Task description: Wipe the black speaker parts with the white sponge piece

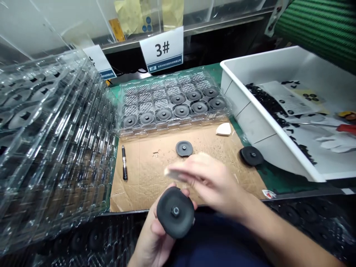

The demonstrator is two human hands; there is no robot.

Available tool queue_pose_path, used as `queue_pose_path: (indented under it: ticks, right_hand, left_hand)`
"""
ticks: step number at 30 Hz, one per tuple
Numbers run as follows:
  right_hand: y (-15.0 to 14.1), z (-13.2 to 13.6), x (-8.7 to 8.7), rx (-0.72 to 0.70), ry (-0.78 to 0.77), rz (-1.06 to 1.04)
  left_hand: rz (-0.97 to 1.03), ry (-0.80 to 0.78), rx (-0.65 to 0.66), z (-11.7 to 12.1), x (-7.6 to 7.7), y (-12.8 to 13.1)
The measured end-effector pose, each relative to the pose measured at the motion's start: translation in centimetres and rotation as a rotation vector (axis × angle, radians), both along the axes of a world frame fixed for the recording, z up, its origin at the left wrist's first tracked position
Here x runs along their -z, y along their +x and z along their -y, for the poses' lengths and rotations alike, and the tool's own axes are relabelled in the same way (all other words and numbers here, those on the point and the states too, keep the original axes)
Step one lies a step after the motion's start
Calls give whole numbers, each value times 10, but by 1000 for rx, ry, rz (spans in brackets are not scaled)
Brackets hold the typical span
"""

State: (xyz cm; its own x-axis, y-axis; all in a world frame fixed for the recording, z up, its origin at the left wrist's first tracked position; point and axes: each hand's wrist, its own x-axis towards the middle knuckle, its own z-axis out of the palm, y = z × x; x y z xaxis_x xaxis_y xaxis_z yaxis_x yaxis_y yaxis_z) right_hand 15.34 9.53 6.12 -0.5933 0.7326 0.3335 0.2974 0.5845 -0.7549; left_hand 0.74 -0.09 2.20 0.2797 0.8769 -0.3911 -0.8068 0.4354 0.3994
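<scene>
My left hand [160, 230] grips a black rounded-square plastic part [175, 228], dished, with a small round post at its centre. Just above it, my right hand [207, 178] is blurred by motion and pinches a pale flat piece [172, 174] whose kind is not clear. A similar black disc [184, 148] lies on the cardboard sheet [144, 159] beyond my right hand. Another black part [251, 156] rests at the cardboard's right edge, beside the bin. Farther back, a clear blister tray [151, 130] holds several of the same parts in its front and right pockets.
Stacked clear trays [83, 148] rise on the left. A black pen [124, 163] and a white wedge-shaped piece [224, 129] lie on the cardboard. The white bin [267, 137] at right contains black scraps, a red-handled tool [345, 128] and a glove [338, 144].
</scene>
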Motion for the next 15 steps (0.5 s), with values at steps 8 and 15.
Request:
queue_pose_path:
  ticks: [8,15]
  right_hand:
    - [18,39,71,124,-452,192]
    - [23,46,60,177,-459,188]
  left_hand:
    - [152,14,35,-1,2,-11]
    - [119,-42,17,-3,1,-10]
